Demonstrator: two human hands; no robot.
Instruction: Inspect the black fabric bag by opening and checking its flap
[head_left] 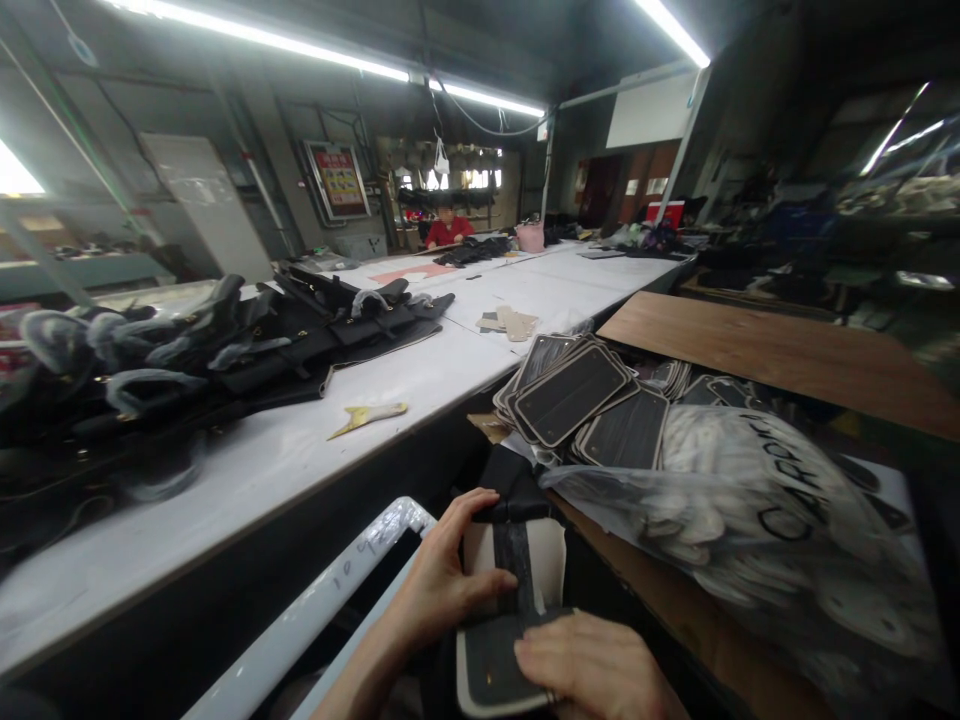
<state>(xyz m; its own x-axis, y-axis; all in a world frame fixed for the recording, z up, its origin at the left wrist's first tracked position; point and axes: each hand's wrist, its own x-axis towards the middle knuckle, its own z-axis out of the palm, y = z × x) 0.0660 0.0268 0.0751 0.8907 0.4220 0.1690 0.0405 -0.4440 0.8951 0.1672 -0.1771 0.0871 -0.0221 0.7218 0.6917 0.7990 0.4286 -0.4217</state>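
My left hand (pixel 442 580) is closed around the left side of a pale panel (pixel 551 555) with a dark strip down its middle, thumb pressing on the strip. Black material (pixel 514 480) shows just beyond this panel. Closer to me, my right hand (pixel 596 660) is closed over the right side of a dark rounded panel (pixel 487 650) with a pale border. That dark panel overlaps the near end of the pale one. Fingers under the right panel edge are hidden.
Similar dark panels (pixel 577 395) are piled ahead to the right, beside a clear plastic bag (pixel 720 450) of pale pieces. A white table (pixel 420 440) carries black bags (pixel 262 350) and a yellow-and-white tool (pixel 367 416). A person in red (pixel 448 232) sits far off.
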